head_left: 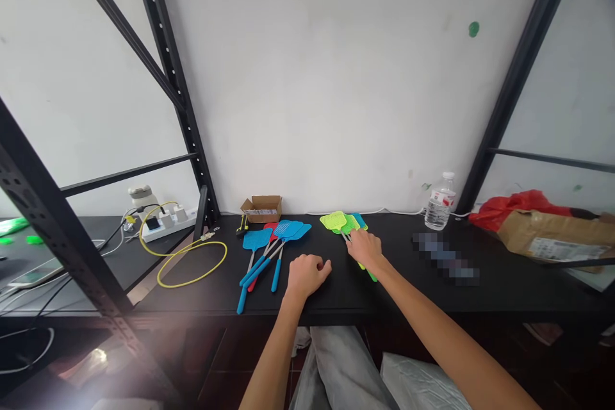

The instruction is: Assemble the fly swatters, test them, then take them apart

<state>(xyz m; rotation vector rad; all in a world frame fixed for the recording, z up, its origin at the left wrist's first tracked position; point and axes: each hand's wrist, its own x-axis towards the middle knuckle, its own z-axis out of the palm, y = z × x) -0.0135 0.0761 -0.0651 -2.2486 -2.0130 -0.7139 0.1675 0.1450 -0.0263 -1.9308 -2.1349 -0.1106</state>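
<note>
My right hand [364,248] is closed over the shafts of the green fly swatters at the middle of the table. A yellow-green fly swatter head [333,220] and a brighter green one [352,224] stick out beyond my fingers, and green handles show below. Behind them peeks a blue swatter head [360,220]. My left hand [307,274] rests on the black table [331,301] with fingers curled in and nothing visible in it. To its left lie several blue fly swatters [256,239] with metal shafts, overlapping a red fly swatter [271,228].
An open cardboard box [262,210] stands by the wall. Farther left are a yellow cable [192,283] and a white power strip [175,223]. A water bottle [439,204], a blurred-out item [444,259] and a brown package [548,237] are to the right. Black metal posts [166,45] frame the table.
</note>
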